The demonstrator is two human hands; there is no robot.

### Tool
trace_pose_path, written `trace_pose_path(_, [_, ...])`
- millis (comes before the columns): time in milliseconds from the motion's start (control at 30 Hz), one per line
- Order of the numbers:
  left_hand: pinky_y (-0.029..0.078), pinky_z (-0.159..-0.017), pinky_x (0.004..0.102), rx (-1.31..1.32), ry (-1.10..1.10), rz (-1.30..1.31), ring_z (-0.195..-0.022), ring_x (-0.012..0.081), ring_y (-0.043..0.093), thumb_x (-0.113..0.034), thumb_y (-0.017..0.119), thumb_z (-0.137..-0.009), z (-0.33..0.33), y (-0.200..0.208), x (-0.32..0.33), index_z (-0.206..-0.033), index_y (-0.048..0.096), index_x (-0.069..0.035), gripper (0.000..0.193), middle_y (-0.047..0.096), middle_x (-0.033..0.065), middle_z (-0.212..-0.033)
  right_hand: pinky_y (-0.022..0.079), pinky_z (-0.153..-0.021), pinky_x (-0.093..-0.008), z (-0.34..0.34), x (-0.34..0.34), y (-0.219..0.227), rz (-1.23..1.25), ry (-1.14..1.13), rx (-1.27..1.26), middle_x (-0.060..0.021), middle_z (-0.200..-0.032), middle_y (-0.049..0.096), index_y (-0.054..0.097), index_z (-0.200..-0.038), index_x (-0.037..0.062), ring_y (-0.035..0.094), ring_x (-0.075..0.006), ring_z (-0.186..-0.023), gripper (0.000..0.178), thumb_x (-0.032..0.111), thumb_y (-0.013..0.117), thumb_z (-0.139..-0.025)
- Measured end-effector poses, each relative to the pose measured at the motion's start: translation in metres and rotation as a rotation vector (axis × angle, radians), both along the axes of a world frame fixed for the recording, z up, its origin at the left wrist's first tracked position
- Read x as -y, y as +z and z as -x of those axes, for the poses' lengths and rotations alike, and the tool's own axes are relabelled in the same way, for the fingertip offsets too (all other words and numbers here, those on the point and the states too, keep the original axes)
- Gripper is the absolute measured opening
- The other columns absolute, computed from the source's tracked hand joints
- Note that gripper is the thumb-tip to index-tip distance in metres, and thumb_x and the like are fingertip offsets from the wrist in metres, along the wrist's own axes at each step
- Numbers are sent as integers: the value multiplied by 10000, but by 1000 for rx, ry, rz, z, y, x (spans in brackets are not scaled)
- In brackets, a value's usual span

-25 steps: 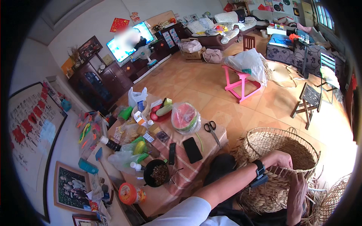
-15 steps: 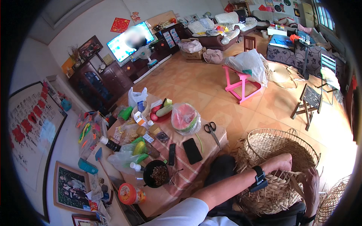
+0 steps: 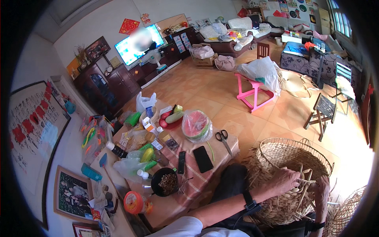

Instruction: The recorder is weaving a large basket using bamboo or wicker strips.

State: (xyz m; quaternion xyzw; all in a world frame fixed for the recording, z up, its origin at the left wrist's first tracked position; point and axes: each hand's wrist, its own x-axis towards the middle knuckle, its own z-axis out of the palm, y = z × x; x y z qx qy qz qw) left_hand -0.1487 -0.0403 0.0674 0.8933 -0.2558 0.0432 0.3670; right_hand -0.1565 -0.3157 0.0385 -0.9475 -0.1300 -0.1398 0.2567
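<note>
A large round basket (image 3: 272,202) of braided straw over a wire frame stands at my lap. My left hand (image 3: 283,181) reaches across to its near rim, fingers closed on a pale straw strand (image 3: 306,174). That strand bends up in loose loops between my two hands. On the right part of the same rim is my right hand (image 3: 322,189), its fingers curled against the weave and the straw there. Exactly what the right fingertips grip is partly hidden. Loose straw ends stick out along the basket's near side.
To the left, a table (image 3: 185,197) bears black scissors (image 3: 223,140), a wrapped watermelon half (image 3: 196,125), a phone (image 3: 203,159) and a dark bowl (image 3: 164,182). A second wire-and-straw basket (image 3: 349,213) stands at right. Beyond are a pink stool (image 3: 252,94) and a folding stool (image 3: 321,114).
My left hand has shifted slightly left and down, its forearm turned. Straw strands now rise in loops between my hands. The right hand stays by the rim.
</note>
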Motion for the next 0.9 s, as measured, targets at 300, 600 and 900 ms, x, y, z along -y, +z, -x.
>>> trace_pose_path(300, [522,-685,463,-66,-69,70,-735,346,700,-234,749,-857,7,9,-37,-855,714,-87,151,689,146,-731,435,-759,-443,23,-37,47,39,72,71,-126,-741,578,612,-747,28,564,-349,-770,166,124,743,-715])
trace_pose_path(600, [515,-724,414,-276,-183,84,-772,281,701,-217,774,-860,-11,-5,-84,-936,736,-63,176,718,127,-805,418,-734,-445,18,-75,34,66,65,34,-119,-695,588,615,-680,56,579,-343,-734,279,223,835,-643])
trace_pose_path(900, [534,-772,464,-363,-177,-31,-874,387,708,-242,806,-804,5,18,-84,-1066,669,2,383,706,225,-834,513,-639,-396,-31,-97,82,-118,354,-648,-135,-721,684,748,-934,37,669,-295,-655,218,245,686,-915])
